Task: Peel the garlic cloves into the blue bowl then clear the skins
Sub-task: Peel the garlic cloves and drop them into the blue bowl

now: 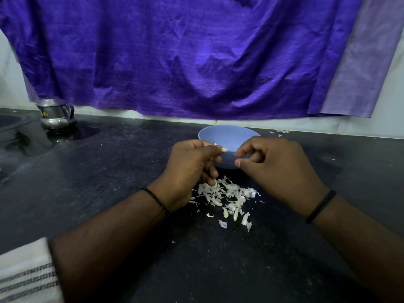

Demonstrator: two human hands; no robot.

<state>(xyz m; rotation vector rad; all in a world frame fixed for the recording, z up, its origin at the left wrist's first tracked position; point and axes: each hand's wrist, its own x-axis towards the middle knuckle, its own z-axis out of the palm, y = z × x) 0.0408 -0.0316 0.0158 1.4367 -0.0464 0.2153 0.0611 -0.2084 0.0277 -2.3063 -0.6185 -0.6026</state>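
Mid-peel: left hand (192, 158) pinches a garlic clove (224, 149) over the blue bowl (227, 136) at centre frame, right hand (277, 165) seems to pinch skin; skins (227, 193) still litter the desk (109, 171).

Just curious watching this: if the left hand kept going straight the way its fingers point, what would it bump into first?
Probably the right hand: the left hand points its garlic clove rightward at those fingertips, above the blue bowl. Depth is uncertain.
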